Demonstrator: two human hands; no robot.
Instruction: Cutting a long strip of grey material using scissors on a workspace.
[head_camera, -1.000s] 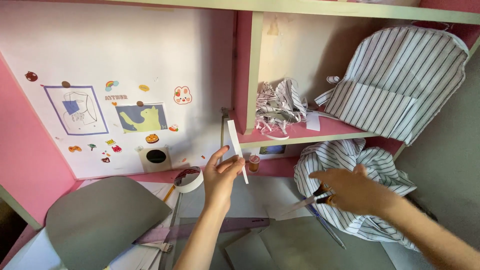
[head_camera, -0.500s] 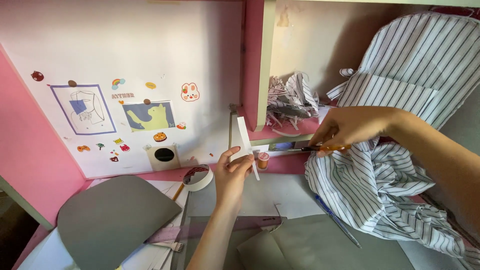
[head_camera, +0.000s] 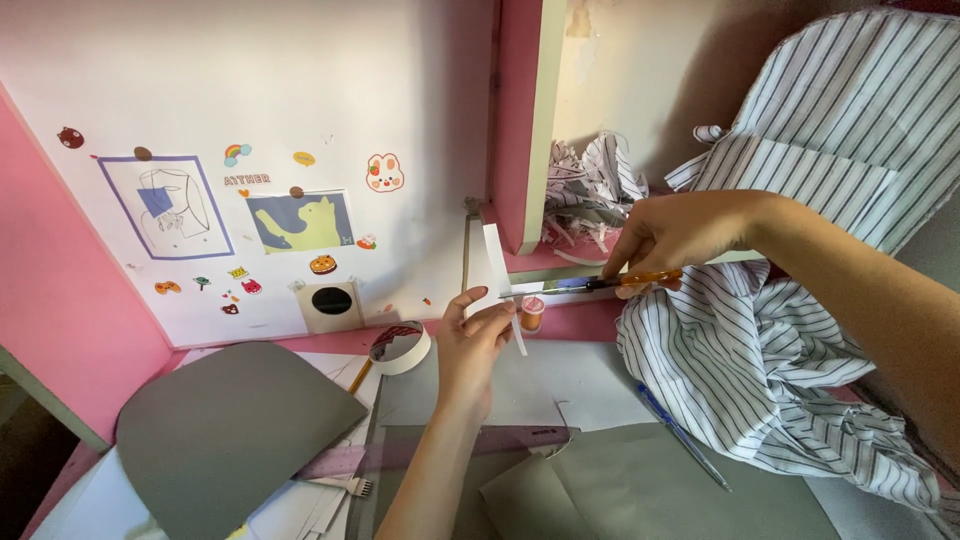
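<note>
My left hand (head_camera: 475, 340) holds a narrow white paper strip (head_camera: 497, 270) upright by its lower part, above the desk. My right hand (head_camera: 680, 235) grips orange-handled scissors (head_camera: 600, 283), whose blades point left and touch the strip's right edge. Whether the blades have closed on the paper I cannot tell. A small orange-capped bottle (head_camera: 532, 313) stands just behind the strip.
A roll of white tape (head_camera: 400, 347) lies on the desk. Grey card sheets (head_camera: 235, 435) and a purple ruler (head_camera: 440, 450) lie in front. Striped fabric (head_camera: 760, 370) is heaped at the right, a blue pen (head_camera: 685, 440) beside it. Shredded striped scraps (head_camera: 590, 190) fill the pink shelf.
My right hand has come up from the striped fabric with the scissors and moved left until the blades reach the strip. My left hand has kept the strip nearly still.
</note>
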